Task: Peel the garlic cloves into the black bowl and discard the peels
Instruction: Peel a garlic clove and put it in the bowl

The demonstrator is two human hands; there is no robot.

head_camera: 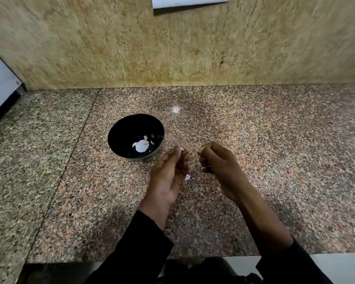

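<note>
- Nearest the lens: two black sleeves (143,249), rising from the bottom edge over the front of a speckled granite counter (254,140).
- Left hand (168,177): held above the counter, palm turned inward, fingers curled loosely, fingertips (179,149) pinched on something small and pale, probably a garlic clove (181,148); too small to tell for sure.
- Right hand (219,162): just beside the left, apart from it, fingers folded into a loose fist; contents, if any, hidden.
- Small whitish scrap (188,177), likely peel: between the two hands, low by the left palm; lying on the counter or held, cannot tell.
- Black bowl (119,136): on the counter, just left of and beyond the left hand, holding a few peeled white cloves (146,138) near a bright glare spot.
- Behind: tan stone wall (90,48); grey appliance (0,87) at far left.
</note>
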